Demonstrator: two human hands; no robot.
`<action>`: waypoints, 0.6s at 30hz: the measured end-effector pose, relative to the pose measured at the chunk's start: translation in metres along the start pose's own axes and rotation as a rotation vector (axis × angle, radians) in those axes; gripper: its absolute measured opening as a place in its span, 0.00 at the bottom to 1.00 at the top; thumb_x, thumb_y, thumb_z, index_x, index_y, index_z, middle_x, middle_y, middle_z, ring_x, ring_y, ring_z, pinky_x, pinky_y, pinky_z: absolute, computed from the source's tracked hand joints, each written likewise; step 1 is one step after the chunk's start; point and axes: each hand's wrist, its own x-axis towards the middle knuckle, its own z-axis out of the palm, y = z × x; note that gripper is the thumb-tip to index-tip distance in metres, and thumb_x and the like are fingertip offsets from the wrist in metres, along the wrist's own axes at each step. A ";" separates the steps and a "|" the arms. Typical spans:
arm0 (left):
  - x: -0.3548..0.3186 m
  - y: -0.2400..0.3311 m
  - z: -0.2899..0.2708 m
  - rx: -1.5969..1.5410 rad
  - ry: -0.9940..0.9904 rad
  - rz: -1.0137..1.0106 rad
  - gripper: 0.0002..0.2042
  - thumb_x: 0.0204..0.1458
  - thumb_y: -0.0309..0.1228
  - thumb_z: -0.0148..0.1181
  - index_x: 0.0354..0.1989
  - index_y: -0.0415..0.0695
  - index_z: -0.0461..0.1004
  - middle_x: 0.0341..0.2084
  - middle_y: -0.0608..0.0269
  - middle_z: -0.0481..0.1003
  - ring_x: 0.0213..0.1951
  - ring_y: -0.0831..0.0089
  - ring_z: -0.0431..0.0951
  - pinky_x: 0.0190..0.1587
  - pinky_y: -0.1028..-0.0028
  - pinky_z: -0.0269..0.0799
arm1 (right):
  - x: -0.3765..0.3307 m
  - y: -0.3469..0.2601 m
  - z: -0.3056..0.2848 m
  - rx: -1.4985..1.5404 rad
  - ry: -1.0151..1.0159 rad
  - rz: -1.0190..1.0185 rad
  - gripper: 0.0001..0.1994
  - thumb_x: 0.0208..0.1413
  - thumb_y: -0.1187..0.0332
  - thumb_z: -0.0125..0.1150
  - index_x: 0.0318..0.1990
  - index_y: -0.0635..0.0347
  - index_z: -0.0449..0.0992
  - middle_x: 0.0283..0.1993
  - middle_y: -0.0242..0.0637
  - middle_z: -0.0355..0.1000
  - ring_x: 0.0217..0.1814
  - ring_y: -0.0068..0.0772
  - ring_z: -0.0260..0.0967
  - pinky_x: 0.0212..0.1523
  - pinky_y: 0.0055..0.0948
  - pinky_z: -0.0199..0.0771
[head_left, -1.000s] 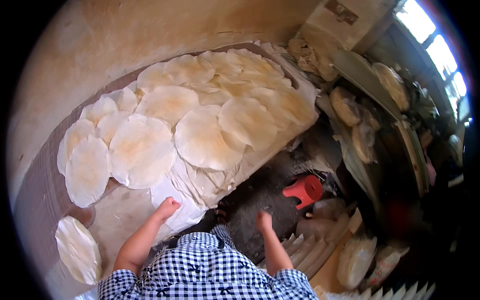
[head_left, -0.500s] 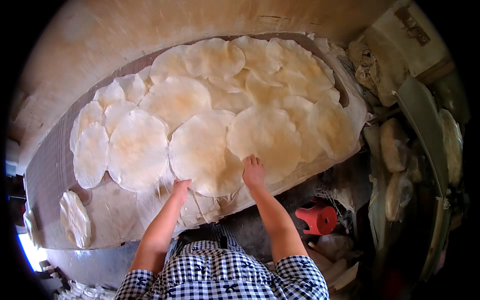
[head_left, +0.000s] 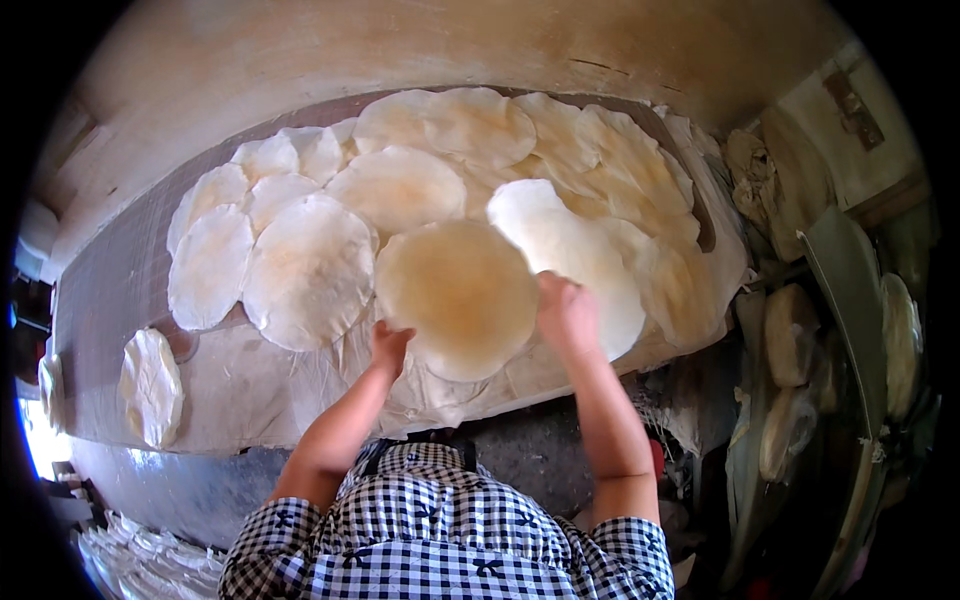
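Note:
In the middle, a thin round flatbread (head_left: 455, 300) is raised off the others, its upper face shaded tan. My left hand (head_left: 391, 344) pinches its lower left edge. At its right edge, my right hand (head_left: 568, 310) is closed, fingers curled in. Beside that hand lies a paler flatbread (head_left: 590, 255), partly covered by the hand and the raised one. To the left rests another round flatbread (head_left: 308, 272) with a puckered rim. Behind them, a wide oval one (head_left: 400, 190) overlaps its neighbours.
The flatbreads spread over a cloth-covered platform (head_left: 225, 400) against a plastered wall (head_left: 420, 50). A crumpled whitish bundle (head_left: 152, 388) sits at the platform's left. On the right, a greenish panel (head_left: 850, 300) leans beside wrapped loaf-shaped bundles (head_left: 790, 335).
The flatbread between my hands has come up off the layer and turned from bright to shaded. Both hands have moved up and right in the view. The red stool is now mostly hidden.

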 end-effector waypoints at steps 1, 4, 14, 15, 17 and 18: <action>-0.002 0.009 -0.002 -0.022 -0.043 0.065 0.17 0.38 0.15 0.55 0.40 0.33 0.63 0.35 0.53 0.72 0.38 0.66 0.73 0.40 0.72 0.69 | -0.004 -0.022 0.010 0.040 -0.052 -0.033 0.04 0.42 0.72 0.49 0.27 0.59 0.70 0.25 0.46 0.71 0.28 0.50 0.70 0.29 0.43 0.70; -0.007 0.045 -0.018 0.153 -0.064 0.145 0.18 0.37 0.16 0.57 0.39 0.35 0.63 0.33 0.54 0.73 0.32 0.68 0.75 0.36 0.73 0.70 | -0.023 -0.090 0.061 0.083 -0.244 -0.115 0.06 0.41 0.72 0.50 0.29 0.59 0.71 0.27 0.45 0.72 0.29 0.49 0.71 0.30 0.42 0.71; -0.016 0.107 -0.250 -0.052 0.274 0.189 0.21 0.35 0.15 0.57 0.42 0.34 0.62 0.30 0.54 0.72 0.33 0.65 0.75 0.33 0.72 0.71 | -0.068 -0.236 0.187 0.685 -0.251 -0.171 0.05 0.48 0.72 0.53 0.30 0.65 0.72 0.22 0.52 0.67 0.26 0.52 0.67 0.27 0.38 0.66; -0.015 0.104 -0.282 -0.081 0.315 0.189 0.20 0.36 0.17 0.58 0.41 0.33 0.63 0.29 0.54 0.72 0.33 0.66 0.75 0.33 0.71 0.71 | -0.066 -0.253 0.192 0.681 -0.300 -0.186 0.06 0.49 0.71 0.53 0.31 0.65 0.72 0.22 0.52 0.67 0.25 0.52 0.66 0.26 0.37 0.65; -0.012 0.105 -0.330 -0.141 0.392 0.187 0.16 0.37 0.21 0.59 0.37 0.33 0.66 0.27 0.55 0.73 0.33 0.67 0.75 0.32 0.69 0.71 | -0.064 -0.291 0.202 0.707 -0.386 -0.179 0.06 0.49 0.71 0.53 0.30 0.65 0.71 0.22 0.52 0.66 0.25 0.52 0.66 0.26 0.38 0.65; -0.014 0.110 -0.343 0.237 0.467 0.213 0.15 0.39 0.23 0.60 0.36 0.33 0.66 0.29 0.54 0.73 0.33 0.68 0.75 0.33 0.68 0.71 | -0.063 -0.313 0.205 0.735 -0.423 -0.156 0.06 0.48 0.71 0.53 0.28 0.65 0.70 0.22 0.53 0.66 0.26 0.53 0.66 0.27 0.39 0.64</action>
